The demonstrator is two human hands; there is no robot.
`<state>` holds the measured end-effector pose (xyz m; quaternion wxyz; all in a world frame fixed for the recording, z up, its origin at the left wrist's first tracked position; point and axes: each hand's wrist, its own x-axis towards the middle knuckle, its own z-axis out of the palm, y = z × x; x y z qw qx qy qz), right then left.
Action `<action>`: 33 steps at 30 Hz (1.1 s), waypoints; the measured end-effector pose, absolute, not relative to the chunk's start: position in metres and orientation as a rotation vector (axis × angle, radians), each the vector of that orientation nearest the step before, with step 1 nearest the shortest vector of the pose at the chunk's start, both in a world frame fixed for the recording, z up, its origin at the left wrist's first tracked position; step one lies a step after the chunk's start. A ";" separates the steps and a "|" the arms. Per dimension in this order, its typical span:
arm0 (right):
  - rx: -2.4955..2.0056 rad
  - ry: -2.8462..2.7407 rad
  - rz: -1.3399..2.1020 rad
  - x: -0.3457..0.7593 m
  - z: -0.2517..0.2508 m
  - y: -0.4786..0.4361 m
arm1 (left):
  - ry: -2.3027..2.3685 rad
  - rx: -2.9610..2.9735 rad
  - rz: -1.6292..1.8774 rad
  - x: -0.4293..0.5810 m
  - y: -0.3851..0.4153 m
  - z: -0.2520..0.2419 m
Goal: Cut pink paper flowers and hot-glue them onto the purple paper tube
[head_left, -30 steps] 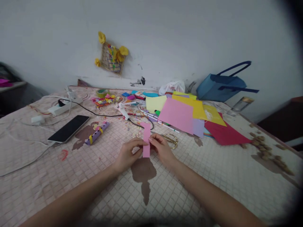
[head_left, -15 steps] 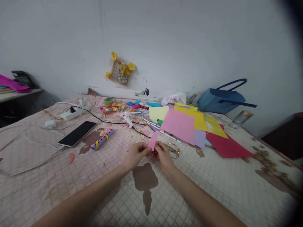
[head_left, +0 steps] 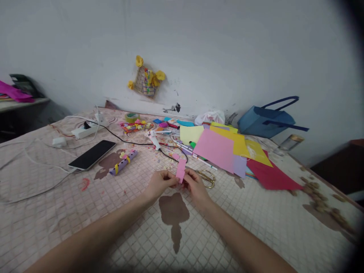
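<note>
Between my two hands is a small strip of pink paper [head_left: 181,168], held upright over the table. My left hand [head_left: 160,184] pinches its left side with thumb and fingertips. On the other side, my right hand [head_left: 196,185] grips the lower right edge, its fingers closed. A pair of gold-handled scissors [head_left: 209,179] lies just beyond my right hand, its blades partly hidden. Farther off rests a white glue gun [head_left: 155,141] with a black cord. A purple paper roll [head_left: 124,163] with yellow bands and a small flower lies to the left.
Coloured sheets, a pink sheet [head_left: 214,149] among them, pile up at right. A phone [head_left: 92,155] and power strip [head_left: 88,131] with trailing cables occupy the left. A blue bag [head_left: 265,121] and glass jar [head_left: 290,143] stand at the back right. Green tape [head_left: 132,117] lies behind.
The pink strip has shifted slightly left and tilts a little differently in my fingers. Both hands keep hold of it. The camera view has moved slightly.
</note>
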<state>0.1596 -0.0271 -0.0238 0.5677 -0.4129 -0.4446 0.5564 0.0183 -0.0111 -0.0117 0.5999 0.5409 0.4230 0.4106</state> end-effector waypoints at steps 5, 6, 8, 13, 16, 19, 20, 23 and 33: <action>-0.955 -1.042 1.315 0.160 -0.022 -0.030 | 0.936 1.173 0.934 0.018 -0.012 -0.016; -0.950 -1.040 1.316 0.160 -0.022 -0.030 | 0.932 1.171 0.939 0.018 -0.012 -0.017; -0.940 -1.031 1.312 0.160 -0.022 -0.030 | 0.932 1.170 0.963 0.019 -0.012 -0.018; -0.898 -1.042 1.328 0.161 -0.024 -0.031 | 0.951 1.188 1.006 0.018 -0.011 -0.020; -0.928 -1.137 1.279 0.162 -0.023 -0.031 | 0.949 1.219 0.995 0.019 -0.011 -0.021; -0.967 -1.180 1.219 0.163 -0.023 -0.031 | 0.932 1.242 1.000 0.019 -0.012 -0.020; -0.973 -1.182 1.210 0.164 -0.023 -0.031 | 0.928 1.247 1.005 0.019 -0.012 -0.020; -0.988 -1.170 1.193 0.164 -0.023 -0.031 | 0.886 1.220 1.014 0.020 -0.014 -0.017; -0.980 -1.210 1.200 0.163 -0.024 -0.034 | 0.851 1.307 0.847 0.021 -0.013 -0.019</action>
